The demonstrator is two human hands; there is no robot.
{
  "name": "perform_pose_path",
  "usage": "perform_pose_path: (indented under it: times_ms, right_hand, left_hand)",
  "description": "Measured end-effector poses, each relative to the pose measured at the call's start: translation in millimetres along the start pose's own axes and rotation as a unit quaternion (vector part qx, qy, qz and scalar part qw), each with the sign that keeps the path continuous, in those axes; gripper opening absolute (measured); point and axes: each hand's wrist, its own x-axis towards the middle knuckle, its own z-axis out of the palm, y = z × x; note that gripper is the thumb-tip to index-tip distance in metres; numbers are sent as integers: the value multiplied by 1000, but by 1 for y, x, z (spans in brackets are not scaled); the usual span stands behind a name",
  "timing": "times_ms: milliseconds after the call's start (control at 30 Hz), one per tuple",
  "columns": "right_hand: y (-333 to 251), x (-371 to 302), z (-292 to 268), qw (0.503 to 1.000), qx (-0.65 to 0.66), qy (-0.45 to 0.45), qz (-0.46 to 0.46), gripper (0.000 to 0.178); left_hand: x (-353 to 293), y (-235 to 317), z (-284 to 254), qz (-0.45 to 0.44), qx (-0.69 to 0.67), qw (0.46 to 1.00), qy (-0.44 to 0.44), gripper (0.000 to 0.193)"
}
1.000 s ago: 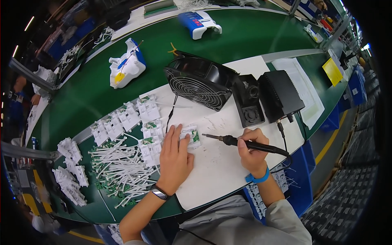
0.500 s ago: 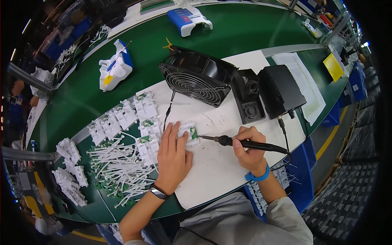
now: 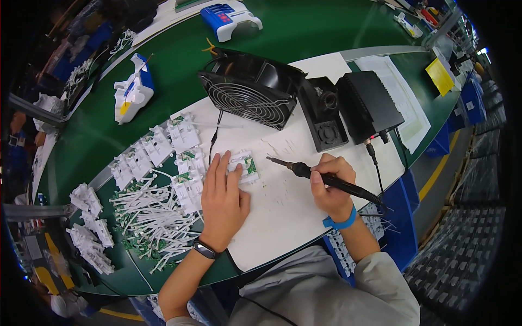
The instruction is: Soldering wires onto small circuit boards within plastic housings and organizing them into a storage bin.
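Observation:
My left hand (image 3: 223, 198) lies over a small white plastic housing (image 3: 251, 175) on the white sheet. Its stretched fingers rest on the housing's left side and hide part of it. A green circuit board (image 3: 249, 164) shows in the housing beside my fingertips. My right hand (image 3: 333, 185) grips a black soldering iron (image 3: 340, 183) like a pen. The iron's tip points left and stands a short way right of the board, apart from it. Left of my left hand sit more white housings with green boards (image 3: 186, 185). Beside them lies a pile of white cables with small green boards (image 3: 155, 220).
Beyond my hands stand a black fan (image 3: 250, 89), a black iron holder (image 3: 326, 117) and a black soldering station (image 3: 370, 106). White housings (image 3: 89, 244) lie at left. Blue-and-white casings (image 3: 231, 22) lie further back on the green table (image 3: 304, 24). A blue bin (image 3: 399, 228) stands at right.
The soldering iron's tip has come off the board's edge and moved away to the right and up. My left hand stays on the housing. The whole view has shifted slightly.

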Motion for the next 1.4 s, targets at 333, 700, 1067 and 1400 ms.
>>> perform_pose_path:
  times_ms: [333,700,1067,1400]
  right_hand:
    - [-14,7,-23,999,40,28,23,14]
    - [-19,-5,-67,990,-2,127,-66,17]
    - [-30,4,-67,972,-23,228,-58,20]
    - [-25,5,-72,968,-37,244,-47,15]
  left_hand:
    - [2,7,0,4,28,999,39,47]
    - [-12,63,4,123,45,989,-64,62]
    - [-42,134,52,290,53,934,-203,65]
    - [-39,134,51,291,26,934,-204,62]
